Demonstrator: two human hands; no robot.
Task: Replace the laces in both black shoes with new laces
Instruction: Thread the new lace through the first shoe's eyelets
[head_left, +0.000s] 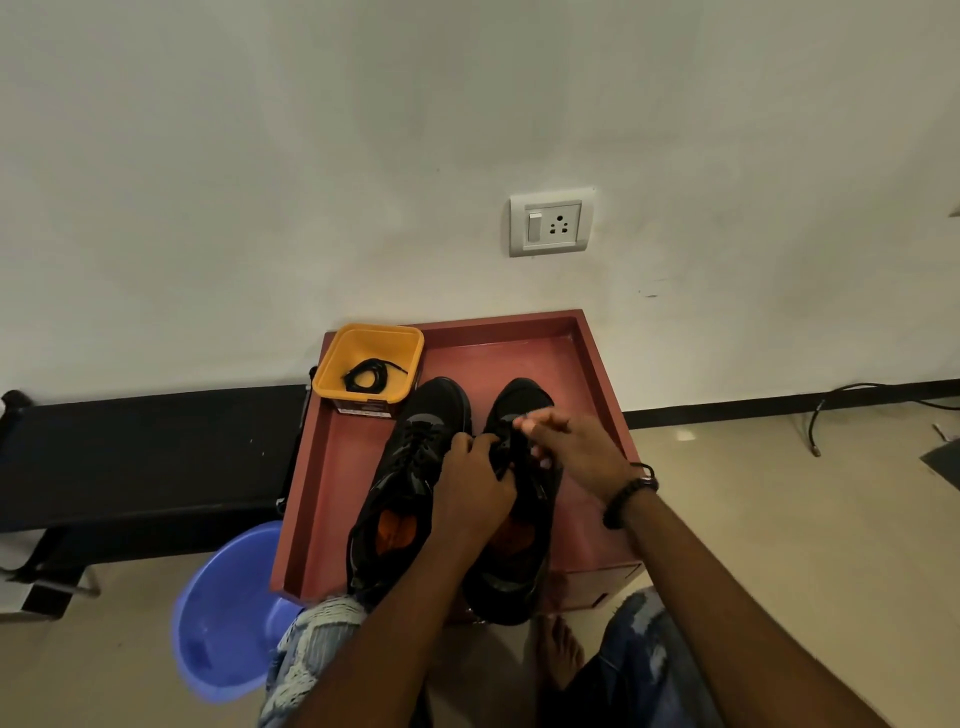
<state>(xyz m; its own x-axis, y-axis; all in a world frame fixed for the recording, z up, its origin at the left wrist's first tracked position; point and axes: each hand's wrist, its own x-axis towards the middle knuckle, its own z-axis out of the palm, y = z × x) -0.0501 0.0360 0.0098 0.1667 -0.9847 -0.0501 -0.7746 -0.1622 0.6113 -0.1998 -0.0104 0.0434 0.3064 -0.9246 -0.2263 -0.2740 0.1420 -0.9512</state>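
While left hand (475, 486) steadies right shoe (514, 566), fingers curled on its laces, right hand (569, 449) pinches lace; pull toward 12 o'clock, slowly.

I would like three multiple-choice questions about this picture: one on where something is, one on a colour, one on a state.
1. Where does the coiled black lace lie?
A. In the yellow tub
B. In the blue basin
C. On the floor

2. What colour is the tray under the shoes?
A. Green
B. Reddish brown
C. White

3. What are both hands doing?
A. Resting on the knees
B. Lifting the tub
C. Working at the laces of the right-hand shoe

Answers: 1 A, the coil lies on the tub's bottom. 2 B, its walls and floor are reddish brown. 3 C, the left hand and right hand meet with curled fingers over that shoe's lacing.
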